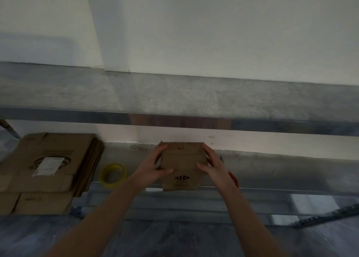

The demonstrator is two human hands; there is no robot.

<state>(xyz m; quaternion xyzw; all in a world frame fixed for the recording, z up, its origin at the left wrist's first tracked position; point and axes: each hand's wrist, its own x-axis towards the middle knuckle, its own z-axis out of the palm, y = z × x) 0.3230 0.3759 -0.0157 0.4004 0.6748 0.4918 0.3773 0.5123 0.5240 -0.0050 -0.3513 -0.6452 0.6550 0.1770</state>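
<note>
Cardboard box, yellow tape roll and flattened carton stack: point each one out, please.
cardboard box [183, 163], head view, on its top face above the printed logo.
yellow tape roll [108, 184], head view, on the near rim of the ring.
flattened carton stack [58, 142], head view, on the top sheet above its label.

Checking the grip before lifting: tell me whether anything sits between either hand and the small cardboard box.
Nothing visible does. The left hand and right hand hold the cardboard box by its sides; the yellow tape roll lies apart, left.

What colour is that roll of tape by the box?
Yellow; head view shows the tape roll left of the cardboard box.
</note>
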